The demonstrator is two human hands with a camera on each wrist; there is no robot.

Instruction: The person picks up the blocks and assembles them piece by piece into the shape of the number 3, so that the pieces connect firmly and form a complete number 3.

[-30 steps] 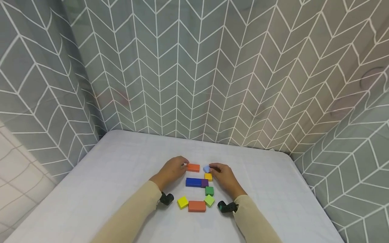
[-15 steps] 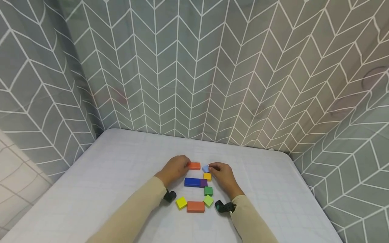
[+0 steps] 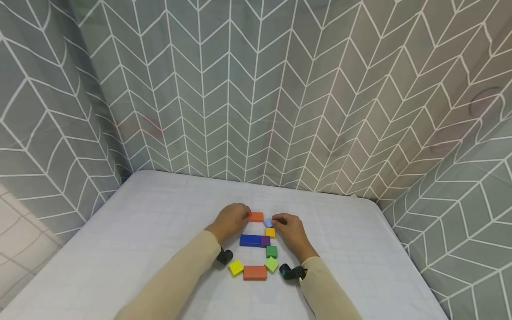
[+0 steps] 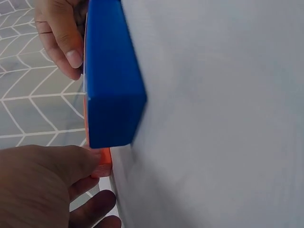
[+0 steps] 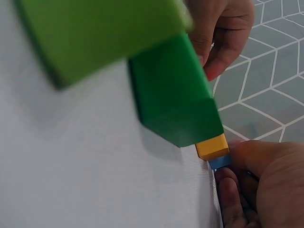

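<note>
At the far end of a block layout, my left hand pinches the left end of an orange block. The thumb lies on this block's end in the left wrist view. My right hand holds a small light blue block between thumb and fingers, right at the orange block's right end. Just nearer lies an amber block. A long blue block and a purple block sit side by side below. In the right wrist view, fingers partly hide the light blue block.
Closer to me lie a green block, a lime block turned cornerwise, a red-orange block and a yellow block. All rest on a white-covered table. A patterned grey curtain hangs behind the table.
The orange block has slid right and slightly away with my left hand, closing the gap to the light blue block. My right hand keeps its hold on the light blue block. The head view shifts slightly.
</note>
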